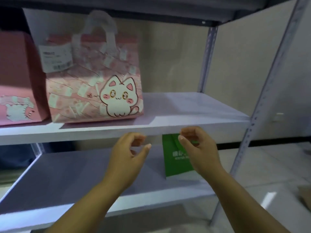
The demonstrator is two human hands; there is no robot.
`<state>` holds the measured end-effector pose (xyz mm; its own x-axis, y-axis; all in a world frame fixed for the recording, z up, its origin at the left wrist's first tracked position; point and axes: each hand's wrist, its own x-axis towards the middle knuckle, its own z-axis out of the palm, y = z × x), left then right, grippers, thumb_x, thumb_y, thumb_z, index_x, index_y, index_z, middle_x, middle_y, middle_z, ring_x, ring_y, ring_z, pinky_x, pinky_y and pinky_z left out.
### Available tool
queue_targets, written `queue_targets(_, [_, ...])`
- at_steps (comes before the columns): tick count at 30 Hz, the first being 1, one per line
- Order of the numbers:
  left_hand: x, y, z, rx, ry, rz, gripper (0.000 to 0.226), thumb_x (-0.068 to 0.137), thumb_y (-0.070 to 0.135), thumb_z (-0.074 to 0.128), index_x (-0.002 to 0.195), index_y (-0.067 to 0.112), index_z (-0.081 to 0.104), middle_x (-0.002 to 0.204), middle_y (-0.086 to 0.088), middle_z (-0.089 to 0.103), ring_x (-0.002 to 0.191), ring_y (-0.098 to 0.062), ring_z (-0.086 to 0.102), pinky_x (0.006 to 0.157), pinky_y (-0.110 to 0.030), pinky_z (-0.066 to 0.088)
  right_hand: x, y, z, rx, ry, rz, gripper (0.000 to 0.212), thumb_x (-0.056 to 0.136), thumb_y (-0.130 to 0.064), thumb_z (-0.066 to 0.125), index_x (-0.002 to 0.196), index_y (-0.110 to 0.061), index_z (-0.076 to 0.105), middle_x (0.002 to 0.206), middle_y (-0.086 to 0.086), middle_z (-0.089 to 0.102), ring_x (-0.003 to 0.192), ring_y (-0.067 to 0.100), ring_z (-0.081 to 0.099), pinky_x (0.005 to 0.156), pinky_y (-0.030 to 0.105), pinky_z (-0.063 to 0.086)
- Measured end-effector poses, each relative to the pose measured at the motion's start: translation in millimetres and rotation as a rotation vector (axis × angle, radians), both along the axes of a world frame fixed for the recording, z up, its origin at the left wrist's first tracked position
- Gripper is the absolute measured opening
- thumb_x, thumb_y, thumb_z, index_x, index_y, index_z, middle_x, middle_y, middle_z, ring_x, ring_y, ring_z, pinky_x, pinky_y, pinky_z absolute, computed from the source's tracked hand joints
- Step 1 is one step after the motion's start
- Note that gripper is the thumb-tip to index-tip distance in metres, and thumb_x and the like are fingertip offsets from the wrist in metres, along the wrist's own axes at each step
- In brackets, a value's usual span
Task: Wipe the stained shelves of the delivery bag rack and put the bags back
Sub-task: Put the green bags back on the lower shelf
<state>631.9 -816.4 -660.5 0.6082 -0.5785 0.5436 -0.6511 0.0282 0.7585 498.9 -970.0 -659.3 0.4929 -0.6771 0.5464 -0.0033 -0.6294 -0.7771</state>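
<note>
**Bags back, shelves look clean**

The pink cat-print paper bag [96, 84] stands on the white upper shelf [193, 106], the green paper bag [173, 158] on the lower shelf [67, 174]. Left hand [127, 148] and right hand [196, 145] hover loosely curled, empty (no cloth visible); wiping looks finished.

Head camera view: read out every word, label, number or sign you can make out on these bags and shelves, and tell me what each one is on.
No text here is sharp enough to quote.
Green paper bag: white characters above a smaller line of letters, blurred and partly hidden by the right hand.
White receipt label on the pink cat bag: print and a barcode, too blurred to read.
Pink bag at left: no text visible.
</note>
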Motion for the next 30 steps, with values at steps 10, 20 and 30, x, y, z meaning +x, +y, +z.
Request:
queue_targets(10, [-22.6, -79.4, -106.2, 0.272, 0.091, -0.119, 0.018, 0.083, 0.028, 0.067, 0.084, 0.040, 0.054, 0.092, 0.014, 0.060, 0.087, 0.006, 0.054, 0.067, -0.008, 0.039, -56.1, -77.9, -101.9, 0.185, 0.232, -0.200, 0.009, 0.086, -0.023, 0.064, 0.091, -0.029, 0.058, 0.089, -0.015, 0.063, 0.081, -0.002, 0.060, 0.064, 0.011, 0.045])
queue_targets(20, [11.2, -150.1, -195.6, 0.434, 0.212, -0.064, 0.016, 0.082, 0.024, 0.068, 0.092, 0.025, 0.055, 0.093, 0.004, 0.056, 0.086, -0.016, 0.057, 0.072, -0.027, 0.042, -51.2, -150.7, -188.6, 0.302, 0.461, -0.320, 0.031, 0.089, -0.025, 0.061, 0.118, -0.021, 0.052, 0.109, -0.006, 0.060, 0.086, 0.007, 0.058, 0.069, 0.021, 0.045])
queue_targets(30, [46.0, -196.4, -241.4, 0.531, 0.308, 0.028, 0.059, 0.092, 0.016, 0.055, 0.143, 0.006, 0.026, 0.148, -0.012, 0.034, 0.132, -0.031, 0.035, 0.104, -0.037, 0.032, -15.4, -178.4, -226.6, 0.338, 0.505, -0.311, 0.060, 0.092, -0.022, 0.057, 0.144, -0.019, 0.028, 0.142, 0.003, 0.044, 0.126, 0.022, 0.045, 0.098, 0.034, 0.039])
